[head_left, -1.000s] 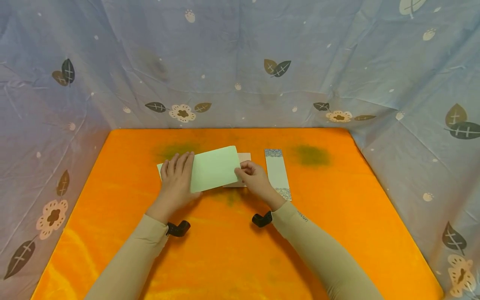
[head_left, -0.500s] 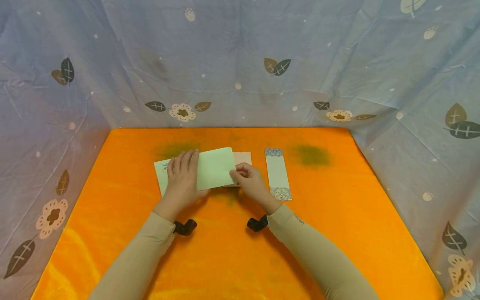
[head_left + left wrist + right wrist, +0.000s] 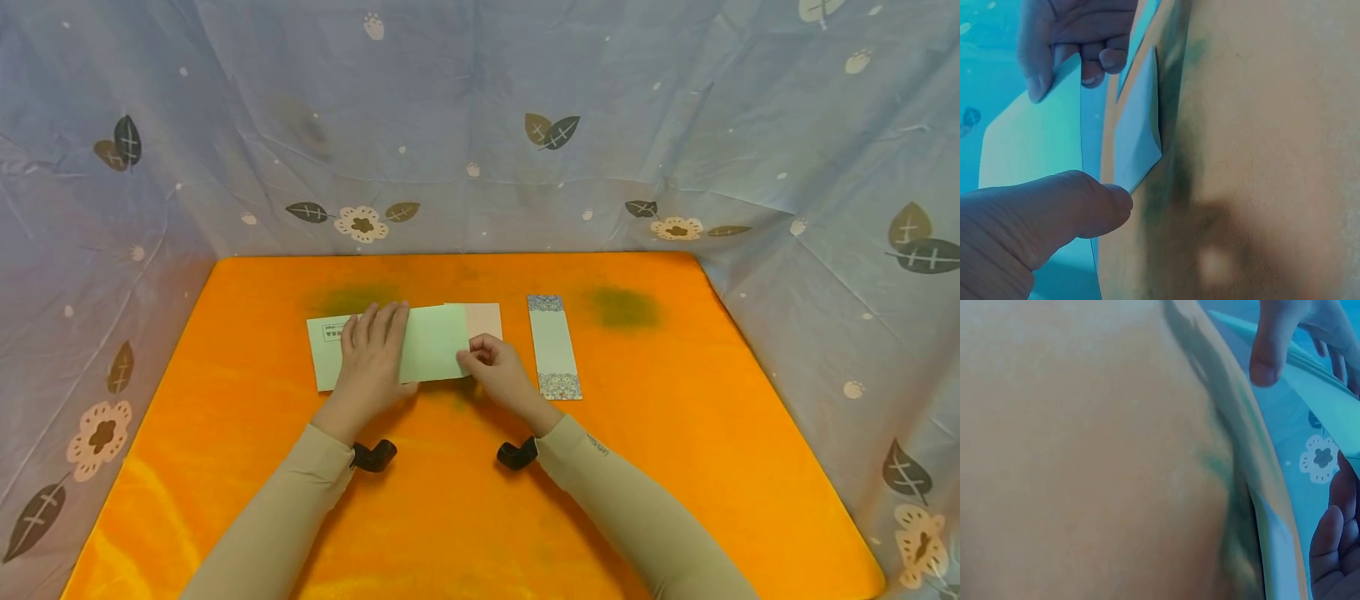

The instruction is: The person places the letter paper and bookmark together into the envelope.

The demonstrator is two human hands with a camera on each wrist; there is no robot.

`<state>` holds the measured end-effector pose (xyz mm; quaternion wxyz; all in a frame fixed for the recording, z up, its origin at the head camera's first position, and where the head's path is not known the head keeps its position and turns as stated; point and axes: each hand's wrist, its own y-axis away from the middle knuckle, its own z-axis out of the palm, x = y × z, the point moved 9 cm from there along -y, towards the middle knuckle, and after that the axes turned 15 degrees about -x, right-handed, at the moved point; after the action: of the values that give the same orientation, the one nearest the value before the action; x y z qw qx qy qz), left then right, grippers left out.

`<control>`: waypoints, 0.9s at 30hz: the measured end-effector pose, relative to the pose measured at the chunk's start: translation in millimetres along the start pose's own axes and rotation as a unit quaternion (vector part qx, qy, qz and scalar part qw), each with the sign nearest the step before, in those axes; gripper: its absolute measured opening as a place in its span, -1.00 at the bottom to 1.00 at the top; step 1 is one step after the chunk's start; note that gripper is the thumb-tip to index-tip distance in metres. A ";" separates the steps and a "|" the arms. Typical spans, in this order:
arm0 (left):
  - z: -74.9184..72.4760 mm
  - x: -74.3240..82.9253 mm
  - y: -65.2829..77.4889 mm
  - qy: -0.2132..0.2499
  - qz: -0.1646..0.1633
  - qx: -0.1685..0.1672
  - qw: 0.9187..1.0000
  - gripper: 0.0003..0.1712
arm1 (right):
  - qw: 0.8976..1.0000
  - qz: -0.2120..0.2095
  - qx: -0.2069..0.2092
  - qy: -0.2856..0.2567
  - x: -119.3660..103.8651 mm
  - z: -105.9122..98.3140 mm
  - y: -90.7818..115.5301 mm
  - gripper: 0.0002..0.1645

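Note:
A pale green envelope (image 3: 433, 343), or a folded paper like one, is held a little above the orange cloth. Near its left end is a small printed box. My left hand (image 3: 371, 358) grips it across the middle, fingers over the upper face and thumb (image 3: 1107, 206) at the near edge. At its near right corner my right hand (image 3: 498, 367) pinches it between thumb and fingers, the other fingers curled. Behind and partly beneath lies a pale pink paper (image 3: 483, 320), mostly hidden. In the right wrist view, the green envelope (image 3: 1325, 400) shows layered edges.
A white paper strip (image 3: 553, 346) with blue patterned ends lies right of my right hand. Orange cloth (image 3: 465, 533) covers the table. Grey-blue curtains (image 3: 480, 108) with leaves and flowers enclose the back and sides. Black wrist mounts (image 3: 373, 456) hang under both wrists.
The green envelope has come down and levelled out, its right end shifting left. My left hand has slid right along it, uncovering the printed box. My right hand keeps its corner and moves slightly left.

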<state>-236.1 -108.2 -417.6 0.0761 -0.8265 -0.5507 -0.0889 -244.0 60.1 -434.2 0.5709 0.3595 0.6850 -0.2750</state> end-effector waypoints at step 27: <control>6.3 -3.7 0.4 0.016 -0.010 -0.032 0.999 0.47 | 0.999 -0.025 0.033 0.011 29.9 -8.9 -9.9 -0.71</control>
<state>-236.8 -110.2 -424.6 0.0576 -0.8211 -0.5550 -0.1201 -259.9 66.6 -462.1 0.5440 0.3644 0.6905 -0.3076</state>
